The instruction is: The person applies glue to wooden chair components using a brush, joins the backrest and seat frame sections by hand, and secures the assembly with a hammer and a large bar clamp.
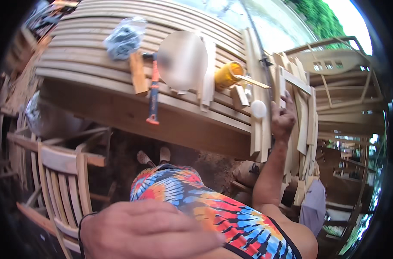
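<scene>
The right hand [283, 118] is among wooden pieces [256, 134] at the table's [88, 64] right edge, fingers partly curled; whether they grip, I cannot tell. The left hand [147, 228] is near the camera, fingers together, any hold hidden. 1 hammer [154, 97] overhangs the front edge, perhaps for easy grabbing; 1 jar [224, 77] holds 1 stick [256, 82].

1 slatted wooden chair [59, 163] at left, dark floor [188, 157], green foliage [319, 19] and bright daylight [356, 21] at upper right

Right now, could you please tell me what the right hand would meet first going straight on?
Probably the pale slanting wooden bar just beyond the right hand; depth is unclear, so the gap is uncertain.
</scene>
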`<state>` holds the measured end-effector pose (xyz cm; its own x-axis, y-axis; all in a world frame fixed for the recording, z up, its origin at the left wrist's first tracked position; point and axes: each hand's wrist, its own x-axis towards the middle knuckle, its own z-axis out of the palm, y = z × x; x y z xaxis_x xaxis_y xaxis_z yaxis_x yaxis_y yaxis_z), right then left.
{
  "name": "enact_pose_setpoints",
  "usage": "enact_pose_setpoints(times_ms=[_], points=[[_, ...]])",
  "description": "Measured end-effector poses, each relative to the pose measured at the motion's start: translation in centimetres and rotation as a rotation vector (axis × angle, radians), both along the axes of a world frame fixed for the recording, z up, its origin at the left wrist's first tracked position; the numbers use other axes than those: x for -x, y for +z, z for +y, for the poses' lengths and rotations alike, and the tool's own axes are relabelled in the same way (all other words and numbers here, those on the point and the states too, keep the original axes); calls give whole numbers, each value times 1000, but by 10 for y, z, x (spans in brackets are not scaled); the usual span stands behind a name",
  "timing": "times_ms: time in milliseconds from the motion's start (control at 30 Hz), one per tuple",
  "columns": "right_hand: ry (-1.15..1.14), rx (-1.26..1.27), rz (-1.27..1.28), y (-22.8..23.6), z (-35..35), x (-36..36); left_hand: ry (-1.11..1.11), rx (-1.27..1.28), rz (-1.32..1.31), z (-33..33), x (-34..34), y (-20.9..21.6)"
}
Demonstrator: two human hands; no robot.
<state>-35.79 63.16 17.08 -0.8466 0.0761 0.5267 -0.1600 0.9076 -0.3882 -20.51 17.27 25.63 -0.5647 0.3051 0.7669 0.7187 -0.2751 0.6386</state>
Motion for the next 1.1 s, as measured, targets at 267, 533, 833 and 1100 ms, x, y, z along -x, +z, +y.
enact_pose_setpoints(times_ms=[267,533,833,1100], points=[[-383,110,-150,9,57,-90,28,-256,249,118,5,43],[-641,99,-336,-60,146,-121,-625,-274,168,102,112,47],[-584,166,-364,-121,188,-62,-127,520,-368,273,285,15],[-472,357,-364,-99,226,-51,-111,943,-886,432,488,-95]])
